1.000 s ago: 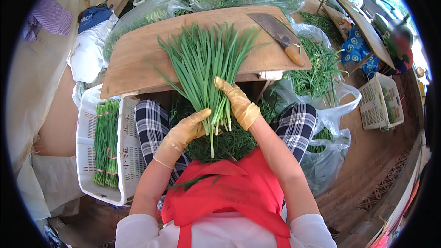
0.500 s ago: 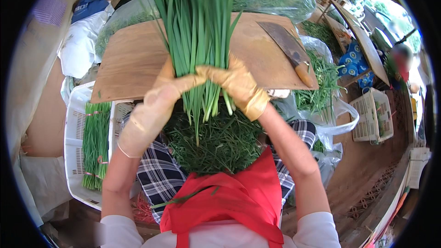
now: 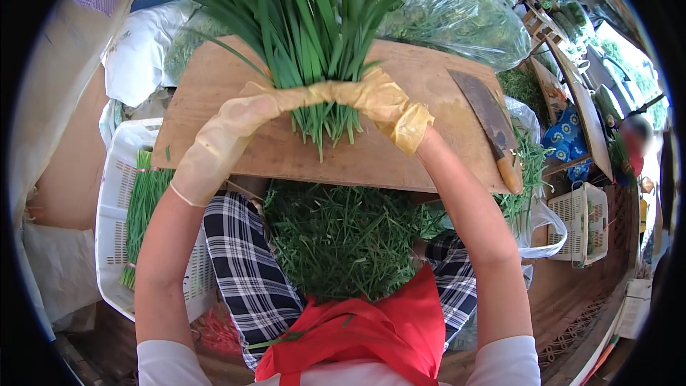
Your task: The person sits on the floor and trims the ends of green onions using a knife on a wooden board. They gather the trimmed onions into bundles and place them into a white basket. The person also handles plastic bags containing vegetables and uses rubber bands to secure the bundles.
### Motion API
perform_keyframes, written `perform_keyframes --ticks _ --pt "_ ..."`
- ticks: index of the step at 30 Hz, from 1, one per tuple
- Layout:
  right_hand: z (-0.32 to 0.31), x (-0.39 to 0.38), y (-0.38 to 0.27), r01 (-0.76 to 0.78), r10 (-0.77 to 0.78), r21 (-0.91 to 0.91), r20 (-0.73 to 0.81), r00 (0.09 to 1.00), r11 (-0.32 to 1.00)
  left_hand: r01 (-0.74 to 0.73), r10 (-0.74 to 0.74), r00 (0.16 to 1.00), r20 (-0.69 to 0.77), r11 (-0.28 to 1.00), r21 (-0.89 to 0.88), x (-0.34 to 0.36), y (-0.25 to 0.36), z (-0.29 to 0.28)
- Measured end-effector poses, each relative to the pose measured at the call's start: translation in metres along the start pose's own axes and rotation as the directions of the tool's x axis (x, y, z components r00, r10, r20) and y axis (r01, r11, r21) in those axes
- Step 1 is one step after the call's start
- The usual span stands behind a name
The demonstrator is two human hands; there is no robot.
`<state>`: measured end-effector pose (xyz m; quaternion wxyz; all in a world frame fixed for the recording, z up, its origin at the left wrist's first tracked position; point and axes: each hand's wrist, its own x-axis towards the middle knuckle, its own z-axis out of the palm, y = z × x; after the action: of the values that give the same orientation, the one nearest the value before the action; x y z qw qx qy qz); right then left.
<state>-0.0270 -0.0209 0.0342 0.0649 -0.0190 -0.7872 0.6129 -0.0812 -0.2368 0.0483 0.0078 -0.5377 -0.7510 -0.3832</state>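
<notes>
- Where the two gloved hands come together, a bunch of long green leaves is clasped over the middle of the wooden board, its leaves fanning out past the far edge and its stalk ends pointing back at the near edge.
- The left hand has it from one side, the right hand from the other, both clamped on the stalks; the thumbs lie across the near face of the bunch, with short stalk ends sticking out below them and the long leaves above.
- The other fingers go in behind the leaves, so I can't see how they are set; nor can I tell whether the stalk ends touch the wood.
- The leaf tips run out of view at the top.
- Along the board's right edge lies a broad dark knife, its wooden handle at the near right corner.
- Below the near edge, between the knees in checked trousers, sits a heap of loose green leaves, with a red apron just behind.
- Off the left edge stands a white crate holding tied green bundles, partly covered by the left forearm.
- Past the far edge bulges a clear plastic bag, its green contents blurred by the film.
</notes>
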Motion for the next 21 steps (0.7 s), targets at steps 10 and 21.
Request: perform_keyframes --ticks 10,21 --pt "0.047 0.030 -0.016 0.008 -0.006 0.266 -0.008 1.000 0.964 0.350 -0.332 0.927 0.176 0.593 -0.726 0.013 -0.051 -0.045" --pt "0.026 -0.058 0.000 0.031 -0.047 -0.215 -0.067 0.997 0.976 0.577 -0.525 0.764 -0.375 0.816 0.032 -0.046 -0.112 0.042"
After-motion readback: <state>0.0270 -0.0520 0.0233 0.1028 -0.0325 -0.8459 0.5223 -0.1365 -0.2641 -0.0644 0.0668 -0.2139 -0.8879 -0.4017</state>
